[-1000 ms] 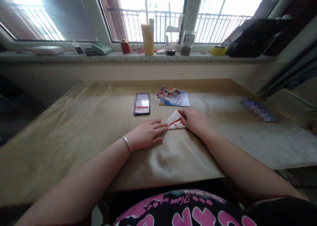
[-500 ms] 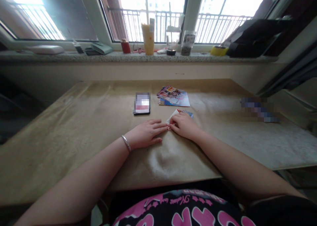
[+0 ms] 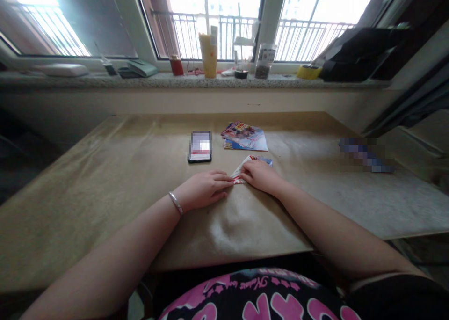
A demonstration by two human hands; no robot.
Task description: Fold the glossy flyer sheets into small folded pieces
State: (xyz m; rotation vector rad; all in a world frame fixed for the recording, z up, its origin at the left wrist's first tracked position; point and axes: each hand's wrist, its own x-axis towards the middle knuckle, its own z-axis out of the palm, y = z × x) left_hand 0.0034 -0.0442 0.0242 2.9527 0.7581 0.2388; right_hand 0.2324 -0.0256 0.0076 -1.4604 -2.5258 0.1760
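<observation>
A small sheet of printed paper (image 3: 240,174) lies folded on the table, white with red marks on one face and a coloured picture at its far right. My left hand (image 3: 206,187) rests flat with its fingers stretched out, the fingertips at the paper's left corner. On the paper's right part sits my right hand (image 3: 260,174), its fingers curled and thumb close to the forefinger, pressing on the sheet. The right hand hides part of the paper.
Beyond the hands lie a phone (image 3: 200,147) and a stack of colourful printed sheets (image 3: 245,137). A blurred dark item (image 3: 366,156) is at the table's right. Cups, a red jar (image 3: 176,65) and yellow tape (image 3: 309,72) line the windowsill (image 3: 157,80).
My left hand has slid slightly left, apart from the right fingers. More of the paper's white and red face shows between the hands.
</observation>
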